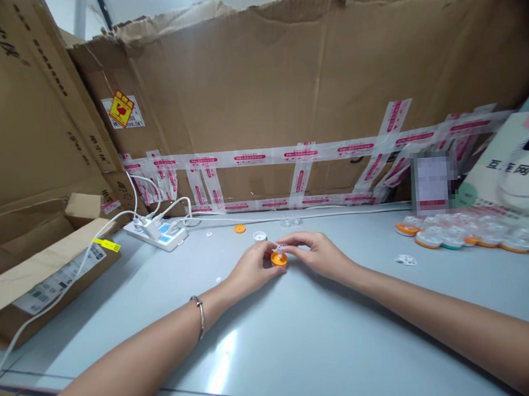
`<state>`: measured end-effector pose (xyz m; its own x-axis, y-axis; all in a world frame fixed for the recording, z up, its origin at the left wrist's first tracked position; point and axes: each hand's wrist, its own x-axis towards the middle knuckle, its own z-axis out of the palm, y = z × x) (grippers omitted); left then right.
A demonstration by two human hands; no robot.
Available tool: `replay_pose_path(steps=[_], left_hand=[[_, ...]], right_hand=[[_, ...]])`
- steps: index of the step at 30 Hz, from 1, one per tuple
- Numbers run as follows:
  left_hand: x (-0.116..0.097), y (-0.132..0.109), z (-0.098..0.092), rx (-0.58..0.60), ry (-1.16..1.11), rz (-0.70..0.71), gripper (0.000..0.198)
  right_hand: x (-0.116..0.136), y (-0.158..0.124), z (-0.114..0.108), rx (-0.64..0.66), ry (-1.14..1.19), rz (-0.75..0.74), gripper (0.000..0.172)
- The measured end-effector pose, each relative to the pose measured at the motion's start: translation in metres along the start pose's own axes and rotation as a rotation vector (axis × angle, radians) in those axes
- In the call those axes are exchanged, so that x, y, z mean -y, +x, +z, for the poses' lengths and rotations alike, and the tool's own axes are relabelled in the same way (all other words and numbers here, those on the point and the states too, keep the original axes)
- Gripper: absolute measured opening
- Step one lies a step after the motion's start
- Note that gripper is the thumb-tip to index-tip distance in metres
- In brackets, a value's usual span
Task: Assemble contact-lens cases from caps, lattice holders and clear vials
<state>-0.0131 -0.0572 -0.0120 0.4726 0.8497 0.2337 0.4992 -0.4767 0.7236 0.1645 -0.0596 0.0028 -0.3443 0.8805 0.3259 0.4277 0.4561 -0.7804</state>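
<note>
Over the middle of the table, my left hand [256, 263] grips a small round orange dish-like part [279, 261] by its side, thumb in front. My right hand [316, 252] comes in from the right, its fingertips pinching a small whitish piece [280, 249] right above the orange part. Whether that piece touches the dish's inside I cannot tell. Just behind my left hand lies a white round part [260, 236]. Farther back are a flat orange ring [240, 229] and some clear plastic pieces [291, 221].
A white power strip [157, 233] with plugs and cables sits at the back left, by an opened cardboard box [50, 289]. On the right, several clear-topped round items [455, 237] with coloured bases cluster near white flat cutouts [406, 260]. A tall cardboard wall [249, 91] closes the back.
</note>
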Motion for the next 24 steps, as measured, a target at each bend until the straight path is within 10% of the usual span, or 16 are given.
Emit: replay_pose_path(steps=[24], left_hand=[[0.0012, -0.001, 0.0013, 0.0, -0.088, 0.033, 0.035]], right_hand=[[-0.0033, 0.0002, 0.0056, 0.074, -0.067, -0.172, 0.017]])
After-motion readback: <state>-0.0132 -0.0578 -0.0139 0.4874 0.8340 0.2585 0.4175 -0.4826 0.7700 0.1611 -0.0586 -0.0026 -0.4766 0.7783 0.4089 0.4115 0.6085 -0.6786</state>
